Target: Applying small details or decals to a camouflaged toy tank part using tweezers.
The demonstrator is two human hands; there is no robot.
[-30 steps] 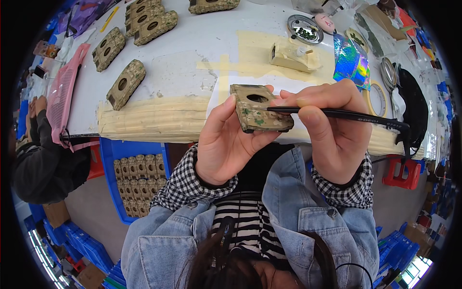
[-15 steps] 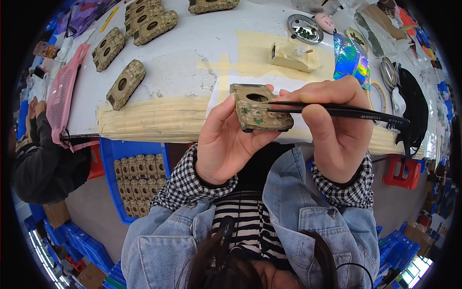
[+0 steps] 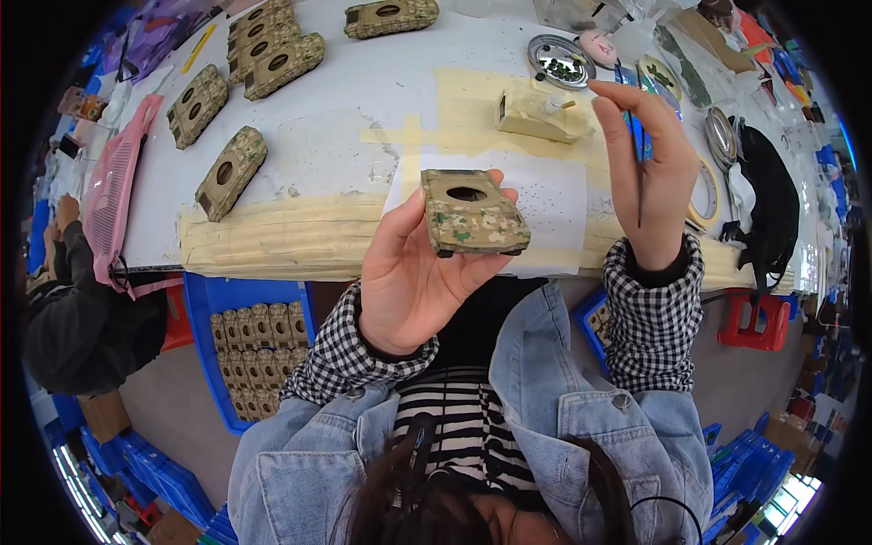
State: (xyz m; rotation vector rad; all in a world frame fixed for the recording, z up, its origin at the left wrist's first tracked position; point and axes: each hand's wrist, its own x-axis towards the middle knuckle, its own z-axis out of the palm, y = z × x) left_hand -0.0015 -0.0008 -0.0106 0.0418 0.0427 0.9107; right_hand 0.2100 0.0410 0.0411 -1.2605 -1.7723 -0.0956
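My left hand [image 3: 413, 277] cradles a camouflage-patterned toy tank hull [image 3: 477, 222] from below, its round hole facing up, above a sheet of white paper [image 3: 554, 204]. To the right my right hand [image 3: 658, 168] is raised off the table, clear of the hull. Dark tweezers [image 3: 640, 204] lie along its palm, gripped by the fingers; their tips are hard to make out. Just beyond its fingertips sits a round metal dish [image 3: 545, 45] with small dark green pieces. A tape-covered block [image 3: 540, 118] stands between the dish and the paper.
Several more tank hulls [image 3: 232, 173] lie on the left and back of the white table. Others fill a blue crate [image 3: 195, 354] below its edge. A tape roll [image 3: 718, 204] and black cloth item [image 3: 767, 200] lie right. A co-worker's sleeve [image 3: 77, 263] shows at far left.
My right hand has drawn the tweezers away from the hull and moved up and right toward the dish. My left hand still holds the hull, slightly further left.
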